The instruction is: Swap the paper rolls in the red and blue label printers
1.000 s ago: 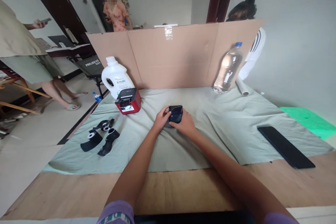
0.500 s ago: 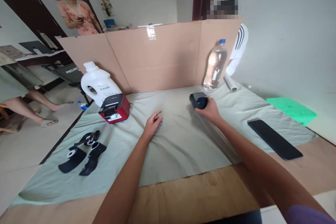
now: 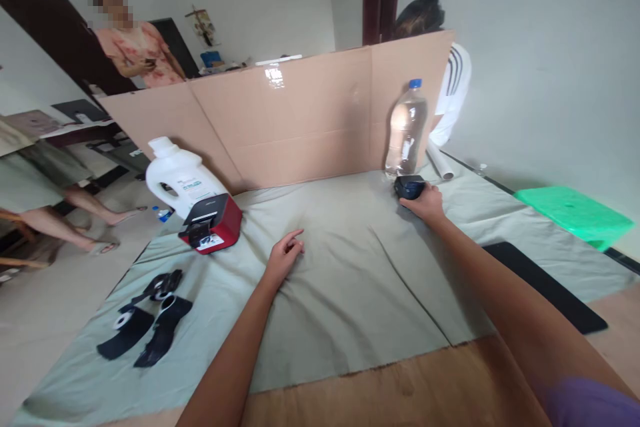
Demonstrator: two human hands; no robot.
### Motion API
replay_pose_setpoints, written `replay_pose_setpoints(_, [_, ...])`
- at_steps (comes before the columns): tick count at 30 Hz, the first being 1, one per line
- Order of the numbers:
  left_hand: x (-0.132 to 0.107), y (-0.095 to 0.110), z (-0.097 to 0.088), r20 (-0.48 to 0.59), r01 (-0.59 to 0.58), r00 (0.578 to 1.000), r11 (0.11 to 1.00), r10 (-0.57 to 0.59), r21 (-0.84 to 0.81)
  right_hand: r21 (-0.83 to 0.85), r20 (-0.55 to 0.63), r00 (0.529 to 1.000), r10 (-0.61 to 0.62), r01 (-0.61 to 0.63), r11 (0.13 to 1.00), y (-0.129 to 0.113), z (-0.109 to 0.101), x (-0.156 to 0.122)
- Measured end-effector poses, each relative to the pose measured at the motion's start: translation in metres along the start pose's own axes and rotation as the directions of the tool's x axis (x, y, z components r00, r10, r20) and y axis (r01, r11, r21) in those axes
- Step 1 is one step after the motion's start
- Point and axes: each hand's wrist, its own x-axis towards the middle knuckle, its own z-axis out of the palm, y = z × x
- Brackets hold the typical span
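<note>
My right hand (image 3: 426, 203) reaches far right and is closed around a small dark blue-black device (image 3: 409, 186), held low over the grey-green cloth (image 3: 350, 267) just in front of a clear water bottle (image 3: 406, 130). My left hand (image 3: 285, 255) rests near the middle of the cloth with nothing in it, fingers loosely curled and the index finger pointing out. A red and black label printer (image 3: 213, 229) sits to its left, in front of a white jug (image 3: 177, 177).
Black ribbon rolls (image 3: 147, 323) lie at the left on the cloth. A black phone (image 3: 547, 287) lies at the right, a green pad (image 3: 575, 213) beyond it. A cardboard screen (image 3: 290, 127) stands at the back. Other people stand at left and behind the screen.
Both hands held the dark device at the centre; the left hand let go and stayed, while the right hand carried the device rightward and farther back to the bottle's foot.
</note>
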Motion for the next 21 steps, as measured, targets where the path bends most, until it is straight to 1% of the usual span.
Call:
replay_pose_setpoints(1, [0.000, 0.002, 0.000, -0.024, -0.015, 1.000, 1.000, 0.015, 0.006, 0.000, 0.016, 0.999, 0.029, -0.029, 1.000, -0.001, -0.002, 0.000])
replay_pose_setpoints(2, [0.002, 0.005, -0.003, -0.073, -0.041, 0.996, 0.999, 0.042, 0.022, 0.002, 0.022, 0.997, 0.068, -0.068, 0.998, -0.003, -0.005, -0.002])
replay_pose_setpoints(3, [0.004, 0.009, -0.010, -0.155, -0.078, 0.984, 0.996, 0.085, 0.054, 0.006, 0.006, 0.993, 0.120, -0.120, 0.993, -0.007, -0.009, -0.006])
replay_pose_setpoints(4, [0.006, 0.015, -0.021, -0.267, -0.119, 0.953, 0.987, 0.143, 0.106, 0.016, -0.035, 0.985, 0.170, -0.169, 0.985, -0.012, -0.012, -0.013])
replay_pose_setpoints(5, [0.009, 0.021, -0.037, -0.399, -0.152, 0.892, 0.972, 0.213, 0.179, 0.028, -0.098, 0.977, 0.189, -0.187, 0.982, -0.019, -0.014, -0.023])
replay_pose_setpoints(6, [0.011, 0.027, -0.057, -0.533, -0.164, 0.796, 0.950, 0.286, 0.266, 0.040, -0.174, 0.970, 0.167, -0.162, 0.986, -0.028, -0.014, -0.036])
replay_pose_setpoints(7, [0.012, 0.033, -0.080, -0.641, -0.144, 0.681, 0.923, 0.354, 0.356, 0.046, -0.235, 0.969, 0.080, -0.071, 0.996, -0.039, -0.012, -0.053])
replay_pose_setpoints(8, [0.013, 0.037, -0.104, -0.713, -0.090, 0.576, 0.897, 0.401, 0.432, 0.040, -0.270, 0.961, -0.060, 0.074, 0.996, -0.052, -0.008, -0.072])
replay_pose_setpoints(9, [0.013, 0.039, -0.129, -0.753, -0.015, 0.500, 0.874, 0.428, 0.486, 0.031, -0.263, 0.941, -0.214, 0.230, 0.973, -0.067, -0.001, -0.092])
replay_pose_setpoints(10, [0.012, 0.038, -0.151, -0.781, 0.064, 0.448, 0.856, 0.434, 0.513, 0.046, -0.225, 0.904, -0.362, 0.381, 0.923, -0.085, 0.008, -0.111])
replay_pose_setpoints(11, [0.012, 0.035, -0.170, -0.809, 0.133, 0.418, 0.853, 0.414, 0.505, 0.093, -0.179, 0.852, -0.492, 0.512, 0.854, -0.105, 0.018, -0.130])
replay_pose_setpoints(12, [0.012, 0.028, -0.184, -0.839, 0.180, 0.406, 0.869, 0.362, 0.461, 0.162, -0.128, 0.796, -0.592, 0.606, 0.779, -0.128, 0.030, -0.147])
replay_pose_setpoints(13, [0.013, 0.020, -0.194, -0.874, 0.204, 0.404, 0.905, 0.270, 0.374, 0.251, -0.084, 0.743, -0.664, 0.661, 0.707, -0.154, 0.044, -0.160])
replay_pose_setpoints(14, [0.014, 0.009, -0.201, -0.899, 0.211, 0.411, 0.943, 0.153, 0.257, 0.353, -0.055, 0.695, -0.717, 0.685, 0.638, -0.182, 0.058, -0.170])
replay_pose_setpoints(15, [0.017, -0.002, -0.203, -0.904, 0.209, 0.425, 0.969, 0.034, 0.135, 0.449, -0.017, 0.654, -0.756, 0.681, 0.579, -0.211, 0.072, -0.178])
replay_pose_setpoints(16, [0.019, -0.012, -0.204, -0.895, 0.206, 0.440, 0.978, -0.066, 0.029, 0.531, 0.019, 0.625, -0.781, 0.655, 0.537, -0.240, 0.088, -0.183])
replay_pose_setpoints(17, [0.022, -0.022, -0.203, -0.883, 0.205, 0.451, 0.978, -0.127, -0.036, 0.603, 0.065, 0.596, -0.800, 0.616, 0.508, -0.269, 0.103, -0.187])
replay_pose_setpoints(18, [0.025, -0.030, -0.202, -0.876, 0.207, 0.455, 0.976, -0.158, -0.069, 0.660, 0.115, 0.578, -0.808, 0.563, 0.497, -0.297, 0.119, -0.189])
replay_pose_setpoints(20, [0.029, -0.042, -0.202, -0.877, 0.210, 0.454, 0.975, -0.161, -0.070, 0.726, 0.258, 0.563, -0.785, 0.424, 0.542, -0.344, 0.150, -0.194])
replay_pose_setpoints(21, [0.031, -0.046, -0.203, -0.875, 0.208, 0.456, 0.975, -0.164, -0.074, 0.744, 0.309, 0.557, -0.771, 0.363, 0.561, -0.363, 0.165, -0.196])
